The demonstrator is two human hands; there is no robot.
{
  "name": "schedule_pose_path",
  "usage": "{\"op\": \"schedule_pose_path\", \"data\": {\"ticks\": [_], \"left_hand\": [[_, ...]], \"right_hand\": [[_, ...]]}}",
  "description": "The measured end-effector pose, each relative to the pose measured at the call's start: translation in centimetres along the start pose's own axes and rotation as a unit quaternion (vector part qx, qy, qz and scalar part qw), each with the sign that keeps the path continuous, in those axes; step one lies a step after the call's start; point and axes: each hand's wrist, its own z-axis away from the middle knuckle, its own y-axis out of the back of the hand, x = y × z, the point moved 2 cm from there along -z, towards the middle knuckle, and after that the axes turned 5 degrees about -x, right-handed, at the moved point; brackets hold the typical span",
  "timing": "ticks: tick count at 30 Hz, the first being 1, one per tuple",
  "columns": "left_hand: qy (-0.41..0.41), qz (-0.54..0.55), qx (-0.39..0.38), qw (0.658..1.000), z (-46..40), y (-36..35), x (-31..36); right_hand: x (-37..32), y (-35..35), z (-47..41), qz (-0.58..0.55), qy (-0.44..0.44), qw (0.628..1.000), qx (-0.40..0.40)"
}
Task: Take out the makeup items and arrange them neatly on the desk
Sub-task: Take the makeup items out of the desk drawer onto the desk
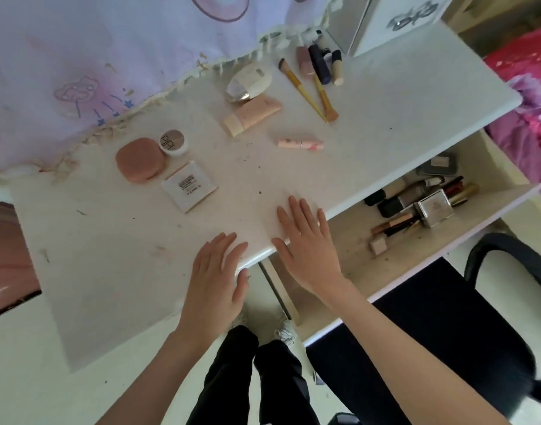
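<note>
Makeup items on bench: a round-cornered pink compact [139, 163], small round white pot [173, 142], square white palette [189, 185], peach squeeze tube [251, 115], white oval case [250, 81], pink patterned lipstick [300, 144] and two yellow-handled brushes [312, 88] lie spread over the white bench [401, 96].
Makeup items in drawer: dark tubes, pencils and a silver square box [434, 207] lie in the open drawer [349, 240] at near right.
Left hand [215, 280]: fingers straight and spread, over the bench's near edge, holding nothing.
Right hand [306, 243]: fingers straight and spread, flat at the bench edge above the drawer.
Chair: a black chair [447, 332] stands near right.
</note>
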Motion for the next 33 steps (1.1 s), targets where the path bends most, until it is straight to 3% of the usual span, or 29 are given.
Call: {"op": "schedule_pose_path", "data": {"ticks": [4, 7, 11, 16, 23, 33], "left_hand": [[-0.103, 0.016, -0.006, 0.995, -2.5, -2.7, 5.3], [-0.145, 0.031, -0.063, 0.987, -4.1, -6.0, 8.7], [-0.126, 0.033, -0.158, 0.979, -5.9, -11.0, 11.5], [-0.113, 0.009, -0.21, 0.971, -9.0, -16.3, 13.6], [-0.138, 0.009, -0.25, 0.958, -13.6, -21.7, 16.5], [-0.116, 0.002, -0.234, 0.965, -16.9, -25.0, 18.3]], "right_hand": [[6.5, 0.5, 3.6, -0.006, -0.041, 0.999, 0.005], [11.8, 0.5, 5.4, -0.022, -0.108, 0.994, 0.007], [18.1, -0.2, 6.2, -0.016, -0.183, 0.983, -0.002], [24.5, -0.4, 4.6, 0.002, -0.238, 0.971, -0.019], [30.1, -0.8, 0.5, -0.038, -0.331, 0.942, -0.039], [32.4, -2.1, -2.8, -0.106, -0.394, 0.912, -0.046]]}}
